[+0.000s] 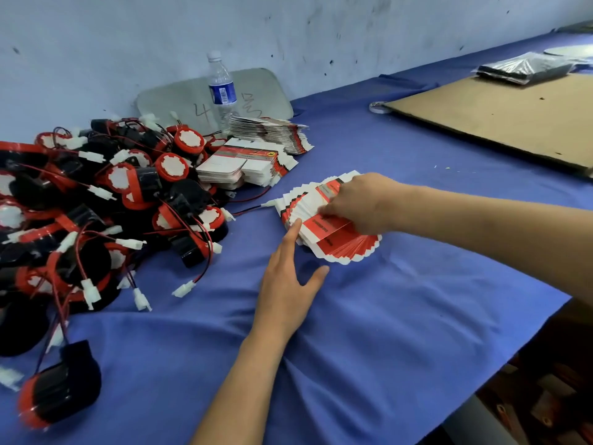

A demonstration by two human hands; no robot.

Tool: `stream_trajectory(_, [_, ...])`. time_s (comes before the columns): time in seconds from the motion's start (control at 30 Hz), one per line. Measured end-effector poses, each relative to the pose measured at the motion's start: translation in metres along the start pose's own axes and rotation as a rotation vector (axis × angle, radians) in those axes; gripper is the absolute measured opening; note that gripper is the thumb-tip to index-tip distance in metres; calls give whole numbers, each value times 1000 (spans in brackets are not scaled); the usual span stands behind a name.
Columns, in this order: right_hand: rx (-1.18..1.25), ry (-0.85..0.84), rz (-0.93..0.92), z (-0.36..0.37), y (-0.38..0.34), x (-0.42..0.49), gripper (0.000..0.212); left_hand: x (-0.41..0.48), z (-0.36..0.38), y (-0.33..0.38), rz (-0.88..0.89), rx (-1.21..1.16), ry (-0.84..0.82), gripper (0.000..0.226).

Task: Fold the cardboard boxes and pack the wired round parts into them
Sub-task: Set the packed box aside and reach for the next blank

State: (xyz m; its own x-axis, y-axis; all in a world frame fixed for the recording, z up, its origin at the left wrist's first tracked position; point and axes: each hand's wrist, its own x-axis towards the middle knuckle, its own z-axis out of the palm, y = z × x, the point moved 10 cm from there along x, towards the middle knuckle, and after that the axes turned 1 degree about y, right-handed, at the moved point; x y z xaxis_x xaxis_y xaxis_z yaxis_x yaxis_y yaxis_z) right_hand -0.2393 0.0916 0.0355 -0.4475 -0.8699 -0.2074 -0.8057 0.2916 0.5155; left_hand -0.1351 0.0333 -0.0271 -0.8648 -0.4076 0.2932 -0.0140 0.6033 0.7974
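Fingers of your left hand lie straight and spread over the blue tabletop, their tips steadying the near edge of the fanned stack of flat boxes at frame centre. Just beyond, your right hand curls over the fan, fingers pinching at its top sheets. You seem to be picking one box to fold; next, peel a single sheet free. The wired round parts sit piled at left, none packed; more flat stacks lie behind.

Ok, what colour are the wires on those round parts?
Red and black wires, ending in white connectors; head view shows it best.
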Motion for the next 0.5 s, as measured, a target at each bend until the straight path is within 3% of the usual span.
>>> stream_trajectory(0.07, [32,97,84,6,-7,-2,53,0,-2,0,0,-4,22,77])
stream_trajectory(0.23, [64,114,273,39,-13,-22,68,1,6,9,90,110,-30,72])
stream_trajectory(0.4, [-186,299,356,15,3,-38,43,0,12,5,93,214,-58,81])
stream_trajectory(0.5, [-90,276,494,14,51,-44,50,-1,13,4,88,236,-60,80])
